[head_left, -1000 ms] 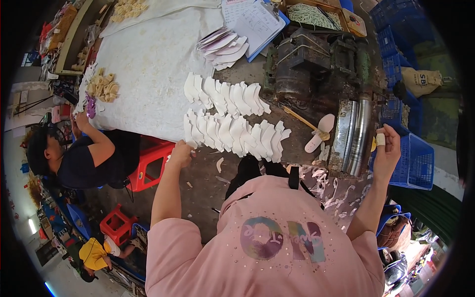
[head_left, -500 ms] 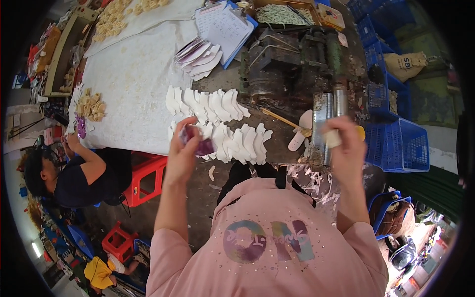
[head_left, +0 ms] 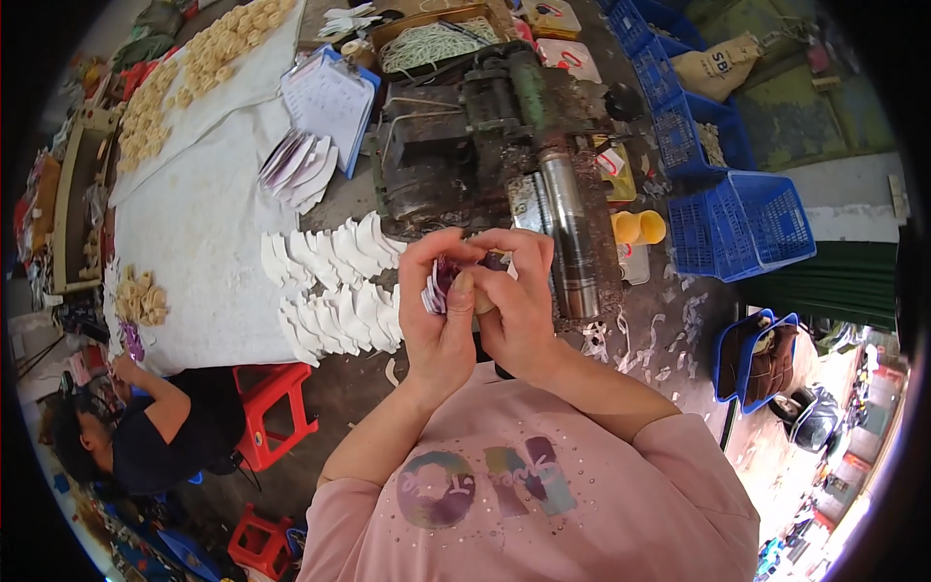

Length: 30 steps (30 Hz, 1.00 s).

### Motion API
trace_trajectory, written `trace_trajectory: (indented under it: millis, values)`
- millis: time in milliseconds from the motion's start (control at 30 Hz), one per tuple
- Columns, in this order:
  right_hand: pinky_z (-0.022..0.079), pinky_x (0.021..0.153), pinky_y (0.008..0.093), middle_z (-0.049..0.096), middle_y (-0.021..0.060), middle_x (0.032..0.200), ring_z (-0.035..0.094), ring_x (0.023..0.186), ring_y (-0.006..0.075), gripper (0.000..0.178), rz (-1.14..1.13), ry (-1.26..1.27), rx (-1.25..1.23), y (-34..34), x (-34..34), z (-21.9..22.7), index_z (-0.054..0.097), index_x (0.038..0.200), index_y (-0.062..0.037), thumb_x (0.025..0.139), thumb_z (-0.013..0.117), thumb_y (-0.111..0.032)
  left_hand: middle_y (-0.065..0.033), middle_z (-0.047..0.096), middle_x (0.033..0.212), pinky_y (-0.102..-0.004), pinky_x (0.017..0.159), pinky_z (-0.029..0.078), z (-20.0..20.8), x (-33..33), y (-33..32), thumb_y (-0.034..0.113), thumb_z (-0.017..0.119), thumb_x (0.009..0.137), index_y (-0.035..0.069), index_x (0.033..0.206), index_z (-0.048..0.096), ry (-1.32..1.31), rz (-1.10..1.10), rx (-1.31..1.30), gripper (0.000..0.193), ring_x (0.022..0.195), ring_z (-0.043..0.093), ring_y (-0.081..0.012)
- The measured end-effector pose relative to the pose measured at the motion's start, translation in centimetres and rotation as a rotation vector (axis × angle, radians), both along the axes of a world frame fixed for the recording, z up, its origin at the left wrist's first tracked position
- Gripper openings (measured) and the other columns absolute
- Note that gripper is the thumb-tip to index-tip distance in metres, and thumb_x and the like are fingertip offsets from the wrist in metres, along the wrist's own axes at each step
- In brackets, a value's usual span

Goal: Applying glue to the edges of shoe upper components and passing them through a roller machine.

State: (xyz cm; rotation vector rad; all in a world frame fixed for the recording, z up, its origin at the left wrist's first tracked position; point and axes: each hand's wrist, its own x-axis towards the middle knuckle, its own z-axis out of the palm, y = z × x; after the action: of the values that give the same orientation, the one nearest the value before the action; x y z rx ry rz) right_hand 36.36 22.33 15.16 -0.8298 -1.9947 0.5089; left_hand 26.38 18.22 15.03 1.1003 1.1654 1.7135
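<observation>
Close together in front of my chest, my two hands meet with their fingertips nearly touching. My left hand (head_left: 432,315) is closed around a small stack of thin purple and white pieces (head_left: 442,279), whose white edges show inside the palm. My right hand (head_left: 524,301) curls against it, its thumb beside a small cream-coloured piece (head_left: 484,301). Most of that cream piece is hidden by the fingers. To the left of my hands, two rows of curved white cut pieces (head_left: 339,320) lie overlapping on the table. A metal roller (head_left: 567,233) of a dark machine (head_left: 436,145) stands just beyond my right hand.
On the left stretches a white cloth (head_left: 208,233) with cream rosette-like pieces (head_left: 233,44). A clipboard (head_left: 330,92) and a stack of purple-edged pieces (head_left: 299,167) lie behind the white rows. Blue crates (head_left: 742,228) stand at right. Another person (head_left: 145,417) works at left near a red stool (head_left: 273,412).
My right hand has left the roller's side and come over to my left hand. Both hands now meet at the middle. The whole view has turned, so the table appears further left.
</observation>
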Motion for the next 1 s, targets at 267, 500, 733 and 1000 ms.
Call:
trace_trajectory:
  millis: [267,500,733,1000]
  values:
    - [0.035,0.081,0.0381,0.057,0.0092,0.089,0.051,0.082,0.0273,0.014,0.100,0.232,-0.295,3.2,6.2,1.7,0.055,0.084,-0.0057,0.073,0.061,-0.001,-0.0013,0.043,0.093,-0.0223,0.080,0.039,-0.8,-0.3,1.9,0.005,0.052,0.090,0.004,0.122,0.036,-0.134,0.032,-0.210,0.036,0.083,0.044,-0.0086]
    - [0.033,0.079,0.0389,0.061,0.0093,0.079,0.056,0.082,0.0292,0.016,-0.087,-0.578,-0.382,9.6,15.5,0.9,0.058,0.088,-0.0098,0.074,0.052,-0.002,-0.0124,0.046,0.106,-0.0349,0.090,0.038,-1.5,1.3,1.9,-0.011,0.053,0.074,0.005,0.114,0.046,0.738,-0.157,-0.173,0.044,0.102,0.047,-0.0258]
    - [0.035,0.079,0.0381,0.061,0.0084,0.081,0.055,0.080,0.0283,0.014,-0.093,-0.506,-0.157,8.4,12.7,-1.0,0.060,0.088,-0.0084,0.074,0.059,-0.005,-0.0252,0.027,0.128,-0.0441,0.097,0.036,-1.8,4.7,1.5,-0.014,0.057,0.069,-0.001,0.127,0.034,0.751,-0.345,-0.276,0.064,0.118,0.035,-0.0452]
    - [0.046,0.076,0.0309,0.062,0.0117,0.090,0.060,0.084,0.0217,0.019,-0.201,-0.193,-0.517,8.3,14.7,-1.9,0.060,0.098,0.0002,0.080,0.059,-0.003,-0.0116,0.051,0.106,-0.0316,0.091,0.038,-4.2,-4.7,0.8,-0.013,0.049,0.073,0.005,0.103,0.057,0.433,0.045,-0.317,0.036,0.103,0.051,-0.0264]
